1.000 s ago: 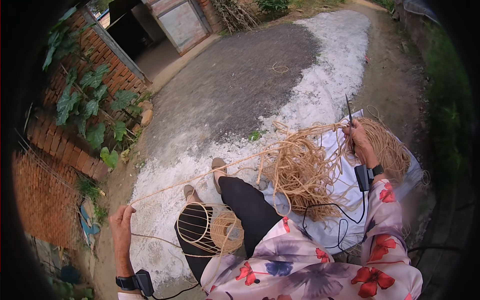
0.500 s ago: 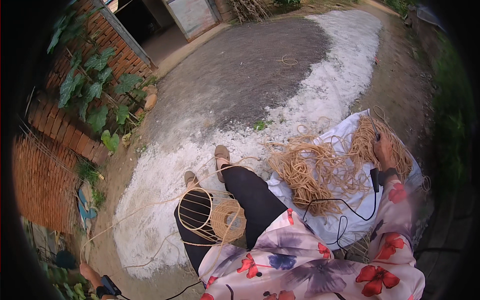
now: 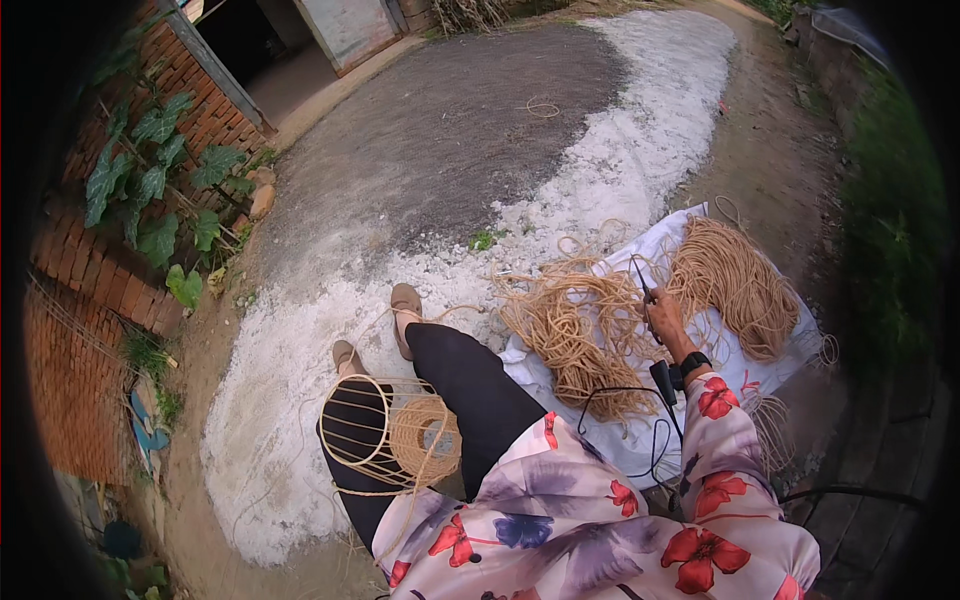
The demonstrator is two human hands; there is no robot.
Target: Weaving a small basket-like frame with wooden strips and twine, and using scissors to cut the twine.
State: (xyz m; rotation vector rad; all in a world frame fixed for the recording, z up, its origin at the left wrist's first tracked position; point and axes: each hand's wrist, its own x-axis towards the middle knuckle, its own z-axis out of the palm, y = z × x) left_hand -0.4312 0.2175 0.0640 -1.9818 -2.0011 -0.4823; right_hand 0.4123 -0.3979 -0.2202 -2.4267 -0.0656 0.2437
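My right hand (image 3: 664, 316) is closed around a slim dark pointed tool (image 3: 639, 271), whose exact kind I cannot make out. It hovers over a loose, tangled heap of tan cord (image 3: 575, 345). To its right lies a neater, thick bundle of tan cord (image 3: 735, 285). Both rest on a white sheet (image 3: 625, 455) on the ground at my right. A half-woven basket (image 3: 424, 436) lies tipped on my lap, its woven base beside an open frame of bare stakes and a hoop. My left hand is out of view.
White, crumbly ground (image 3: 270, 480) surrounds my feet, with a dark granular spread (image 3: 440, 130) beyond. A brick wall (image 3: 75, 370) and leafy plant (image 3: 155, 180) stand left. A small ring of cord (image 3: 543, 109) lies farther off. Black cable (image 3: 655, 445) hangs by my right wrist.
My right hand has moved left with the pointed tool, from the neat bundle toward the tangled heap. My left hand, earlier at the lower left with a long strand, has left the view.
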